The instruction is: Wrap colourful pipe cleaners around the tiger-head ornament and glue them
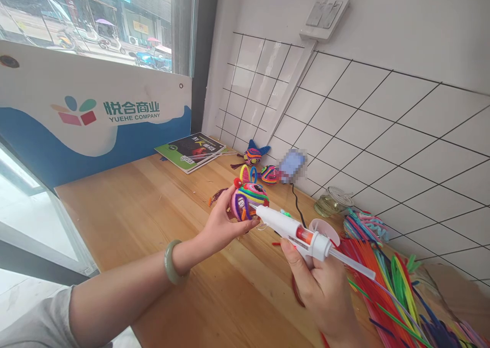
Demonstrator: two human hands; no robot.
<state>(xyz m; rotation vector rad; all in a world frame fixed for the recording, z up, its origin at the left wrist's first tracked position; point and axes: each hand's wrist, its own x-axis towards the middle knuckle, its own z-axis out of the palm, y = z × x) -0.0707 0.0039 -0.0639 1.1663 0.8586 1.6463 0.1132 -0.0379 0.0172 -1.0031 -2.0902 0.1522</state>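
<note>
My left hand (225, 219), with a pale green bangle on its wrist, grips a round ornament (250, 197) wound in striped, many-coloured pipe cleaners. Looped ears stand up on it, a red pompom sits by my thumb and fingers, and a tassel hangs at its left. In my right hand (319, 281) is a white glue gun (291, 228), a clear glue stick jutting from its back end. The gun's nozzle points left and meets the ornament's front; whether it touches the surface, I cannot tell.
Two similar ornaments lie by the wall, one with blue ears (253, 153). Nearby are a blurred phone (292, 165), a glass jar (332, 201) and magazines (191, 151). Bundles of pipe cleaners (386, 281) spread at right. A printed panel (95, 113) borders the wooden table (126, 210).
</note>
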